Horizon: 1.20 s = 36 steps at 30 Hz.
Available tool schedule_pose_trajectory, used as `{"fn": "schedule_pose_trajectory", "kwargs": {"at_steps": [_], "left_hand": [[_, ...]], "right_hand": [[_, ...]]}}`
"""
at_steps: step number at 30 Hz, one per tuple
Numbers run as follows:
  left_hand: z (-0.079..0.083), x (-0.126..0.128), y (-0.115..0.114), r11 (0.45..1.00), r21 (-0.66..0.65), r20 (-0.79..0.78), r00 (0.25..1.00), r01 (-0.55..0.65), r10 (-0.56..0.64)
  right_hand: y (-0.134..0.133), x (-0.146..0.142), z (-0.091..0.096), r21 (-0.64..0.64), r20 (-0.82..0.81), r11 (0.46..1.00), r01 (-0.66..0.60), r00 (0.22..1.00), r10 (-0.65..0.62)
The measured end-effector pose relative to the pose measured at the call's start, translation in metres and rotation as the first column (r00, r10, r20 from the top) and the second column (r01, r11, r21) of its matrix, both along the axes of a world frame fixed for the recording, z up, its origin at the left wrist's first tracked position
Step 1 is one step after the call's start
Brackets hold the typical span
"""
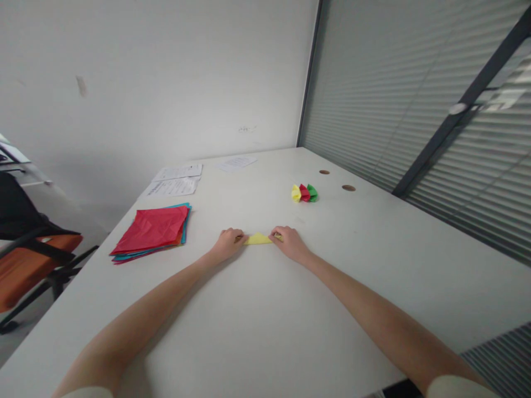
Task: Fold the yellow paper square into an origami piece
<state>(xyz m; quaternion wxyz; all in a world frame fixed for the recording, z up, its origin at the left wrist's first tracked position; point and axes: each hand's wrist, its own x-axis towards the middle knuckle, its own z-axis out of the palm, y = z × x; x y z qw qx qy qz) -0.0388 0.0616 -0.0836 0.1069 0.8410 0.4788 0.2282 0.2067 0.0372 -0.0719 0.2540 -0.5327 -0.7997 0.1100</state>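
A small folded yellow paper (258, 239) lies flat on the white table (265, 309), shaped like a low triangle. My left hand (228, 244) presses its left end with curled fingers. My right hand (290, 241) pinches its right end. Both forearms stretch out over the table towards it. Beyond the hands, to the right, sit three finished folded pieces (304, 193) in a row: yellow, red and green.
A stack of coloured paper sheets (152, 230), red on top, lies at the left. Printed white sheets (176, 181) lie further back near the wall. Two round cable holes (348, 188) are near the blinds. An orange chair (29, 260) stands left of the table.
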Motion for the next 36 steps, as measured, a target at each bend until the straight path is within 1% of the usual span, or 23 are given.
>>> {"fn": "schedule_pose_trajectory", "kwargs": {"at_steps": [3,4,7,9,13,18,20,23,26,30,33,36], "left_hand": [[0.002,0.002,-0.001,0.996,-0.082,0.035,0.998,-0.046,0.049],[0.003,0.002,-0.001,0.994,-0.088,0.03,0.998,-0.06,0.063],[0.0,0.002,0.0,0.995,-0.03,-0.003,0.996,-0.094,0.094],[-0.003,0.001,0.001,0.996,0.007,0.018,0.996,-0.087,0.087],[-0.007,0.0,0.003,0.998,0.018,0.078,0.995,-0.056,0.055],[-0.003,0.002,-0.002,0.997,0.072,-0.007,0.999,-0.04,0.041],[0.0,0.002,-0.005,0.997,0.074,-0.039,0.999,-0.016,0.019],[0.002,0.003,-0.006,1.0,0.004,-0.06,0.998,-0.008,0.009],[0.003,0.003,-0.005,0.997,-0.076,-0.047,0.999,-0.012,0.009],[0.006,0.003,-0.004,0.992,-0.123,-0.014,1.0,-0.011,0.009],[0.008,0.003,-0.006,0.989,-0.147,0.058,0.998,0.007,0.001],[0.008,0.002,-0.007,0.972,-0.224,0.247,0.969,0.068,-0.011]], "right_hand": [[0.001,-0.002,0.0,-0.021,-0.013,0.999,0.043,0.999,-0.043],[0.001,-0.002,0.001,-0.026,-0.01,0.998,0.051,0.999,-0.051],[0.001,-0.004,0.001,-0.013,0.012,0.997,0.078,0.997,-0.078],[0.0,-0.004,0.002,-0.005,0.03,0.993,0.119,0.993,-0.118],[-0.001,-0.004,0.003,-0.018,0.069,0.983,0.181,0.981,-0.179],[-0.001,-0.003,0.001,0.029,0.136,0.975,0.22,0.965,-0.222],[0.0,-0.001,-0.001,0.02,0.132,0.979,0.204,0.97,-0.205],[0.002,0.0,-0.002,-0.002,0.12,0.986,0.166,0.979,-0.165],[0.003,0.001,-0.004,-0.025,0.097,0.991,0.132,0.987,-0.129],[0.005,0.003,-0.006,-0.043,0.032,0.997,0.071,0.997,-0.069],[0.005,0.006,-0.009,-0.023,-0.044,1.0,-0.016,0.999,0.015],[0.004,0.007,-0.01,0.014,-0.179,0.989,-0.144,0.973,0.144]]}}
